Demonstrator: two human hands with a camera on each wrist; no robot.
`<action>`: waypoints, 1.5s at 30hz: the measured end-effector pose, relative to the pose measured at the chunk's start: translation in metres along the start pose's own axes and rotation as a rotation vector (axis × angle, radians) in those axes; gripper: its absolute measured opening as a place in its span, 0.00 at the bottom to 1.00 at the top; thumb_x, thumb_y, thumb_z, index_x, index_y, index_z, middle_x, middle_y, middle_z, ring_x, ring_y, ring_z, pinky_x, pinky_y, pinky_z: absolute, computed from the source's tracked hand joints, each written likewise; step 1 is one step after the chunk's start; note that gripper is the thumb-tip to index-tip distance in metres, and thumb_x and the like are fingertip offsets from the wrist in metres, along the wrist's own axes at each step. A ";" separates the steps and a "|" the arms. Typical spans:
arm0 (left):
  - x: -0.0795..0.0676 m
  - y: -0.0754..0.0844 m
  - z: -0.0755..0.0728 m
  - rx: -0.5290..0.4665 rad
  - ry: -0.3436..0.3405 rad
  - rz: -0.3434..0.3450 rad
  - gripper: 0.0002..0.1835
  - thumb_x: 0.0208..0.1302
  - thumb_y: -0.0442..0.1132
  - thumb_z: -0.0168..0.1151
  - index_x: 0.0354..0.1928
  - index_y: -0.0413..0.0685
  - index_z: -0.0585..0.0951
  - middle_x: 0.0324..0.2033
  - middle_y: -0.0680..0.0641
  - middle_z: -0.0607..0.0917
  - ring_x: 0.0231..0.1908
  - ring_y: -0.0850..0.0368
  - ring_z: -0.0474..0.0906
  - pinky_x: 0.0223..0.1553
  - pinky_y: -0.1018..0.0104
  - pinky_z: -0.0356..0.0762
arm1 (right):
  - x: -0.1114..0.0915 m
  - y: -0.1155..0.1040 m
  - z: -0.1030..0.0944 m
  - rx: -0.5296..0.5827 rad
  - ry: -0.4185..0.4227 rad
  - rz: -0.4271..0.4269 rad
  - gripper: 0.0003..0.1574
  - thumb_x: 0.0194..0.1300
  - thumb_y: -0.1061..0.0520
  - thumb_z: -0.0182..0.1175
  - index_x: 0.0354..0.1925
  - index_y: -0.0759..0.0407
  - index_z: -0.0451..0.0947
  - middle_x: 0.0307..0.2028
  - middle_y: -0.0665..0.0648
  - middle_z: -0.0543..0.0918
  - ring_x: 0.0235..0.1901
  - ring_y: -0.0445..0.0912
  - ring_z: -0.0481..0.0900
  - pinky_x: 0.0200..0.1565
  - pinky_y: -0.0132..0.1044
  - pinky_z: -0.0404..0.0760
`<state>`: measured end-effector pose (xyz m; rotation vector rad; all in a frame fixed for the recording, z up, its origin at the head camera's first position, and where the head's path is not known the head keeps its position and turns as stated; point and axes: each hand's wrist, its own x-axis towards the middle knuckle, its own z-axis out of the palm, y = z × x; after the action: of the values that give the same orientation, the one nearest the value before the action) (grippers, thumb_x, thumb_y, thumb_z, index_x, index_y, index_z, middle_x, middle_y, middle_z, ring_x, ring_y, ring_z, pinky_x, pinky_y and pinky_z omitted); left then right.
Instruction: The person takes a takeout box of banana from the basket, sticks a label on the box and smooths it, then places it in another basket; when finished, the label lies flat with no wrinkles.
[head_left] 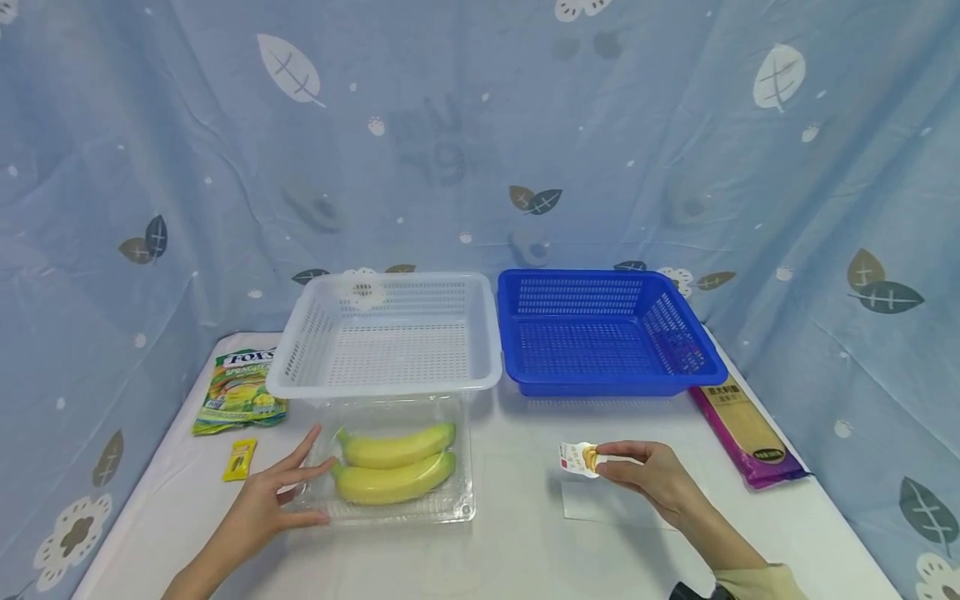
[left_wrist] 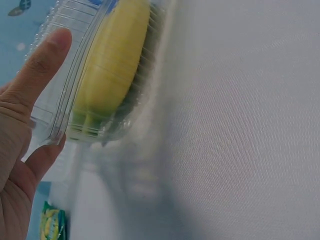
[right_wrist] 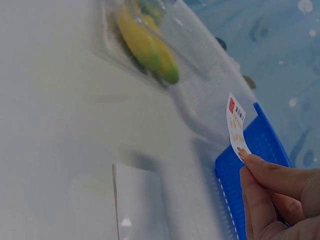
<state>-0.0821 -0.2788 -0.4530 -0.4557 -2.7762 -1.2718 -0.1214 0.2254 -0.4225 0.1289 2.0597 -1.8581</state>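
Note:
A clear plastic clamshell box (head_left: 463,492) with two yellow bananas (head_left: 397,482) inside sits in front of the white basket. My left hand (head_left: 266,497) grips the box by its left end; in the left wrist view the thumb lies on one side of the rim and a finger on the other. At the right, my right hand (head_left: 654,477) pinches a small white label (head_left: 574,458) with a banana picture between thumb and fingers, held above the table. Beneath it lies a pale rectangular sheet (head_left: 600,505), part of it hidden by the hand and forearm.
A white basket (head_left: 382,390) and a blue basket (head_left: 592,387) stand side by side at the back. On the left lie a green FOX'S bag (head_left: 240,396) and a small yellow packet (head_left: 240,460). A purple noodle pack (head_left: 753,437) lies at the right edge.

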 end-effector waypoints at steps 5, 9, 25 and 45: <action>0.001 -0.001 0.000 -0.007 0.004 0.004 0.36 0.36 0.45 0.79 0.55 0.46 0.82 0.71 0.43 0.59 0.61 0.38 0.62 0.37 0.51 0.83 | 0.003 -0.007 0.009 -0.016 -0.004 -0.014 0.24 0.59 0.65 0.66 0.50 0.80 0.74 0.42 0.56 0.80 0.39 0.41 0.79 0.44 0.32 0.82; 0.000 -0.001 0.000 -0.012 0.007 0.016 0.36 0.36 0.44 0.79 0.54 0.44 0.82 0.71 0.43 0.59 0.61 0.36 0.62 0.37 0.52 0.83 | 0.006 -0.013 0.018 -0.024 0.038 -0.005 0.22 0.57 0.66 0.67 0.48 0.77 0.77 0.45 0.60 0.80 0.39 0.43 0.79 0.43 0.34 0.83; -0.001 -0.004 0.001 -0.027 0.008 0.040 0.36 0.37 0.46 0.79 0.55 0.43 0.81 0.71 0.43 0.60 0.64 0.49 0.60 0.37 0.52 0.83 | 0.017 -0.042 0.050 -0.072 0.045 -0.032 0.20 0.56 0.69 0.67 0.47 0.77 0.77 0.50 0.68 0.77 0.42 0.49 0.81 0.45 0.39 0.83; -0.002 -0.004 0.001 -0.066 0.008 0.016 0.35 0.38 0.44 0.79 0.55 0.44 0.81 0.71 0.44 0.60 0.65 0.62 0.57 0.39 0.51 0.82 | 0.038 -0.062 0.113 -0.091 -0.106 -0.124 0.19 0.52 0.72 0.67 0.44 0.79 0.78 0.39 0.67 0.85 0.33 0.45 0.83 0.44 0.45 0.83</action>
<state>-0.0818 -0.2809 -0.4575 -0.4750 -2.7252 -1.3628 -0.1525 0.1007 -0.3837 -0.1211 2.1165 -1.7960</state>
